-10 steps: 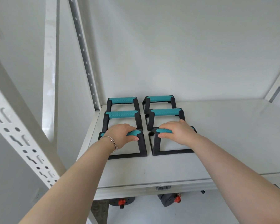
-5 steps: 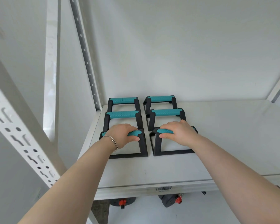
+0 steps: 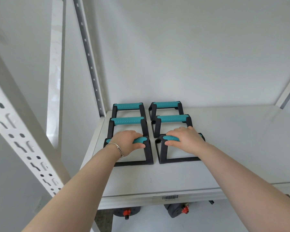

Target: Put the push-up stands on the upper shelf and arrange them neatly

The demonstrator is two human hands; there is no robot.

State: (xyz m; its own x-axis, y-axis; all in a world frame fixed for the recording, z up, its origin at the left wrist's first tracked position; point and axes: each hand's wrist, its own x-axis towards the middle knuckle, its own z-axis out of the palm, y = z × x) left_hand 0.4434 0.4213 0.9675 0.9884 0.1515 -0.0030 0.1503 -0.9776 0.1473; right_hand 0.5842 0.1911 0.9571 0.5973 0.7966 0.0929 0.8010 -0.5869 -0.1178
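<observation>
Several black push-up stands with teal grips stand in two columns at the left end of the white upper shelf (image 3: 233, 148). My left hand (image 3: 126, 143) is wrapped around the grip of the front left stand (image 3: 148, 153). My right hand (image 3: 186, 139) is wrapped around the grip of the front right stand (image 3: 162, 153). Both front stands rest on the shelf, close side by side. Behind them are the middle left stand (image 3: 127, 121), the middle right stand (image 3: 172, 118), the back left stand (image 3: 127, 106) and the back right stand (image 3: 166, 104).
A perforated white upright (image 3: 20, 144) crosses the left foreground, and a grey slotted post (image 3: 89, 59) rises at the shelf's back left corner. The shelf's front edge carries a barcode label (image 3: 169, 197). Dark items with red parts (image 3: 177, 210) sit on the level below.
Both hands and the two front stands stay almost in place; the view has shifted very slightly.
</observation>
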